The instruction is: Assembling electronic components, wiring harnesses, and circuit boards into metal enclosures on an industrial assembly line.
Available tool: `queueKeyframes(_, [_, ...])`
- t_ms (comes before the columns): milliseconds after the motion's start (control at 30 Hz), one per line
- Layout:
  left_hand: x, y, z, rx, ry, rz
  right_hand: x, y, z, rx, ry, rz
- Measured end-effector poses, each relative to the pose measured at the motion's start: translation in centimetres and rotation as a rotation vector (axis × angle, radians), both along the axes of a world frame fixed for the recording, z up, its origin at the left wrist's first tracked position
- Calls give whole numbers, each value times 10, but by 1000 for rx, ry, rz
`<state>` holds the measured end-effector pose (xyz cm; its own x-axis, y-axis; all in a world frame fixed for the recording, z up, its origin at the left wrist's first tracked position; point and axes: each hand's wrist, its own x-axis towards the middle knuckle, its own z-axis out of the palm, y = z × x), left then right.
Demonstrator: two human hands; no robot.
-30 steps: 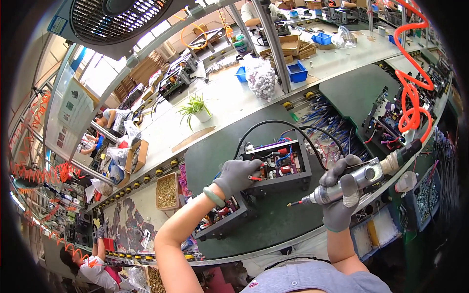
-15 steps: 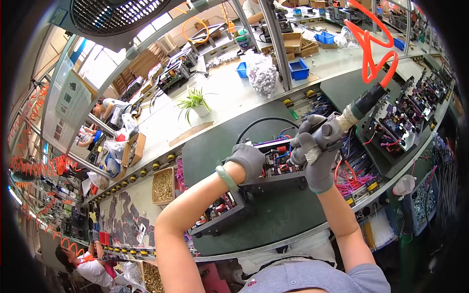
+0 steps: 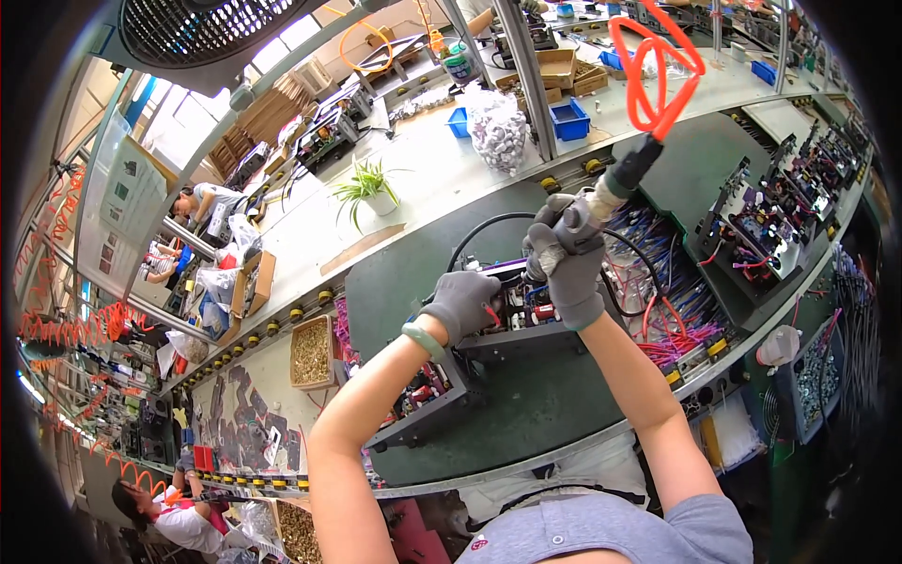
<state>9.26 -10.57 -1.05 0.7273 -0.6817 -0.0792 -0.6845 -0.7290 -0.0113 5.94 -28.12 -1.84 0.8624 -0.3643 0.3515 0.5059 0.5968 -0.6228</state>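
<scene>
My right hand [image 3: 571, 268], in a grey glove, is wrapped round a pneumatic screwdriver [image 3: 580, 223] tilted over an open electronic unit [image 3: 520, 299]. Its bit end is hidden by my fingers and the unit's parts. An orange coiled air hose [image 3: 658, 94] runs up from the tool's back end. Also gloved in grey, my left hand [image 3: 460, 305] is closed at the left end of the same unit, a red wire [image 3: 492, 316] showing at its fingertips. A second dark-framed unit [image 3: 421, 414] sits at an angle under my left forearm. Both units rest on a dark green board [image 3: 554, 395].
Bundles of coloured wires [image 3: 658, 273] lie right of the unit. More circuit assemblies [image 3: 756, 221] stand on another green board. A carton of small brass-coloured parts [image 3: 312, 352] and flat dark plates [image 3: 246, 428] lie left. Behind are a potted plant [image 3: 379, 199] and a bag of white parts [image 3: 498, 132].
My right hand and the screwdriver have moved left and inward over the unit, the hose swinging with them. My left hand has shifted slightly, and a red wire now shows at its fingertips.
</scene>
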Motion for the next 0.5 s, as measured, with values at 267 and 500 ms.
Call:
queueKeyframes(267, [1,5,-1,-18,53,-19,14,23,-10,-156,18,-84])
queueKeyframes(500, [-4,6,-2,-29,39,12,26,41,-4,-385,-66,-154])
